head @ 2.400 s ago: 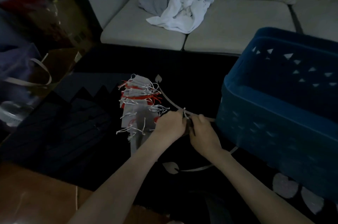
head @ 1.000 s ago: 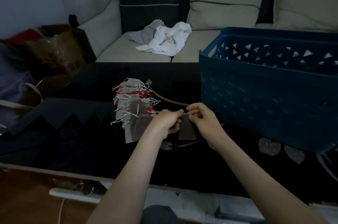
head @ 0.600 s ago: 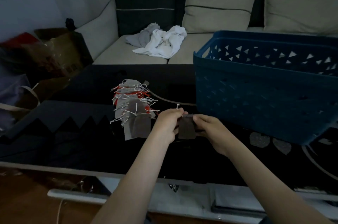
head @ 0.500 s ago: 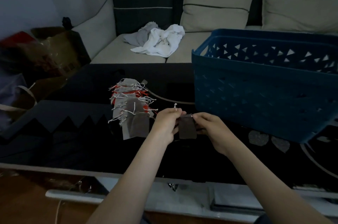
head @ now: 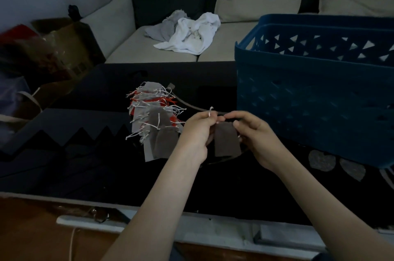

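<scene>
Pouch (head: 226, 140), small and grey, hanging just above the middle of the dark worktop (head: 85, 154), between the pile of pouches (head: 153, 115) toward the left edge and the blue basket (head: 319, 98) toward the right edge. Left hand (head: 197, 130) curled, pinching the white string (head: 210, 111) at the top of the pouch. Right hand (head: 253, 132) pinching the top edge from the other side with thumb and forefinger, remaining fingers loosely bent beside the cloth. Probably drawing or knotting the string: best to pull evenly to both sides, level with the mouth, gripping close to the cloth to gather the top without twisting. Long axis upright, mouth up at the fingertips, closed bottom pointing down at the worktop, flat face turned toward the wearer.
</scene>
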The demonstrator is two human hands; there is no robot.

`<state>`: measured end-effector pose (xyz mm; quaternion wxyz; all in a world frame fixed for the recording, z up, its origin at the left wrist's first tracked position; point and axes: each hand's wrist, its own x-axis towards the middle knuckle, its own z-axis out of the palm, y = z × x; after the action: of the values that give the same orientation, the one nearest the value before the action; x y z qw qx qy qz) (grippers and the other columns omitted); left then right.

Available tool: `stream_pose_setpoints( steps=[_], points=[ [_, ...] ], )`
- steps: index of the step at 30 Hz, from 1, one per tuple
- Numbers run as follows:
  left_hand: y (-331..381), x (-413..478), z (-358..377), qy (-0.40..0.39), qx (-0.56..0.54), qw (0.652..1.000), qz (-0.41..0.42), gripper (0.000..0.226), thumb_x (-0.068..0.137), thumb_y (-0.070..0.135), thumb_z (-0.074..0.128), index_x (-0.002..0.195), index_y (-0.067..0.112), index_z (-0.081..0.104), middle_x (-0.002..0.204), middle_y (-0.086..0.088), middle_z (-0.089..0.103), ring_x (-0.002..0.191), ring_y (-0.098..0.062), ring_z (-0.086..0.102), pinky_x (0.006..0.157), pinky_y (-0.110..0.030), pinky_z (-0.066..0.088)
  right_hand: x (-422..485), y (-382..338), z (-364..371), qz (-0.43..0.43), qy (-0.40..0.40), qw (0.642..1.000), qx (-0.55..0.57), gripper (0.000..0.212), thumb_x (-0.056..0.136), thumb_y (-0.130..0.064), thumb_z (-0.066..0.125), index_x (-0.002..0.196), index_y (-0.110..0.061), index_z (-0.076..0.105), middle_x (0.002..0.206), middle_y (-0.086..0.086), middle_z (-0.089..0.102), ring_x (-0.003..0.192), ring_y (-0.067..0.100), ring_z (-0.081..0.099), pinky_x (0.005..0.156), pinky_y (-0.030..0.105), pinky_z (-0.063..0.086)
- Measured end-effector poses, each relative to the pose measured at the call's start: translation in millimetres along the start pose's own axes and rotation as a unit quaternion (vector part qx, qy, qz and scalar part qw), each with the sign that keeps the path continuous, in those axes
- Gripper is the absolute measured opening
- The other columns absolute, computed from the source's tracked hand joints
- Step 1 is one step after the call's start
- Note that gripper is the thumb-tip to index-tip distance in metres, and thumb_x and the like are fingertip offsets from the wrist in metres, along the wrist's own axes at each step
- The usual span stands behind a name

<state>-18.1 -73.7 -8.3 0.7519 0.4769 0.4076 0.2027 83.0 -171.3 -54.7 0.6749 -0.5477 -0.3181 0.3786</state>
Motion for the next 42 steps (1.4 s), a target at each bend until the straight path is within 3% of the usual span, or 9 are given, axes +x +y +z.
stream_pose_setpoints(
  steps=[5,15,17,24,30,34,37,39,42],
  points=[
    [-4.9,-2.4,-9.7,0.019,0.034,0.999,0.008,0.015,0.099,0.011,0.046,0.094,0.016,0.06,0.088,0.001,0.069,0.075,-0.008,0.063,0.067,-0.022,0.048,0.3,2.0,-2.2,0.043,-0.014,0.998,-0.039,0.027,0.097,-0.005,0.044,0.089,-0.016,0.068,0.071,0.001,0.06,0.064,0.011,0.053,0.059,0.022,0.041],
    [-9.6,-9.7,-18.7,-0.018,0.105,0.994,0.039,0.012,0.098,0.007,0.048,0.089,0.009,0.056,0.089,-0.007,0.069,0.073,-0.016,0.063,0.068,-0.029,0.053,-23.8,-11.3,-0.9,0.092,-0.12,0.977,-0.15,0.02,0.096,-0.005,0.046,0.098,-0.014,0.064,0.067,0.004,0.053,0.063,0.012,0.051,0.063,0.025,0.043],
    [-12.0,-9.1,-17.3,-0.018,0.094,0.995,0.039,0.01,0.098,0.007,0.048,0.091,0.008,0.055,0.09,-0.008,0.069,0.075,-0.017,0.063,0.072,-0.031,0.053,-28.7,-20.1,2.9,0.092,-0.15,0.963,-0.206,0.013,0.095,-0.01,0.052,0.1,-0.016,0.063,0.072,0.004,0.053,0.066,0.011,0.054,0.065,0.026,0.046],
    [-13.1,-19.0,0.4,-0.03,0.074,0.996,0.035,0.016,0.099,0.006,0.046,0.085,0.009,0.055,0.082,-0.005,0.066,0.074,-0.011,0.062,0.07,-0.026,0.052,-38.4,-33.1,-2.5,0.078,-0.133,0.898,-0.412,0.03,0.098,-0.012,0.047,0.121,-0.027,0.059,0.069,-0.001,0.055,0.059,0.011,0.049,0.062,0.022,0.043],
    [-13.7,-15.5,-5.4,-0.034,0.155,0.986,0.057,0.006,0.097,0.005,0.049,0.101,0.008,0.046,0.091,-0.013,0.066,0.071,-0.013,0.062,0.06,-0.021,0.056,-35.8,-28.6,-15.5,0.096,-0.127,0.926,-0.341,0.008,0.095,-0.019,0.056,0.089,-0.018,0.061,0.072,0.003,0.059,0.064,0.011,0.056,0.06,0.022,0.046],
    [-7.8,-16.1,-19.6,-0.175,0.351,0.911,0.127,0.023,0.095,0.003,0.047,0.095,0.022,0.061,0.075,0.001,0.06,0.066,-0.009,0.055,0.064,-0.018,0.047,-30.3,-29.8,-17.8,0.08,-0.112,0.951,-0.277,0.013,0.093,-0.016,0.058,0.081,-0.015,0.06,0.069,0.003,0.057,0.061,0.012,0.053,0.058,0.024,0.042],
    [-8.5,-22.1,-26.1,-0.21,0.347,0.905,0.129,0.023,0.094,0.006,0.05,0.091,0.023,0.066,0.071,0.002,0.055,0.069,-0.009,0.051,0.062,-0.017,0.04,-29.2,-28.7,-14.9,0.08,-0.124,0.954,-0.261,0.01,0.09,-0.016,0.062,0.081,-0.015,0.06,0.067,0.002,0.055,0.059,0.011,0.05,0.058,0.025,0.04],
    [-12.2,-26.1,-27.7,-0.234,0.328,0.906,0.131,0.013,0.096,0.02,0.053,0.088,0.019,0.063,0.074,0.001,0.056,0.071,-0.012,0.049,0.063,-0.021,0.038,-30.3,-27.7,-11.6,0.079,-0.143,0.952,-0.258,0.008,0.089,-0.015,0.063,0.082,-0.012,0.059,0.066,0.002,0.054,0.06,0.011,0.049,0.057,0.025,0.038],
    [-20.0,-24.6,-26.7,-0.259,0.348,0.889,0.145,0.02,0.091,0.033,0.058,0.083,0.015,0.057,0.078,-0.004,0.057,0.068,-0.009,0.049,0.057,-0.016,0.038,-32.1,-26.7,-9.4,0.073,-0.158,0.949,-0.263,0.013,0.088,-0.01,0.062,0.077,-0.014,0.058,0.067,0.002,0.055,0.059,0.008,0.05,0.058,0.024,0.038]
  ],
)
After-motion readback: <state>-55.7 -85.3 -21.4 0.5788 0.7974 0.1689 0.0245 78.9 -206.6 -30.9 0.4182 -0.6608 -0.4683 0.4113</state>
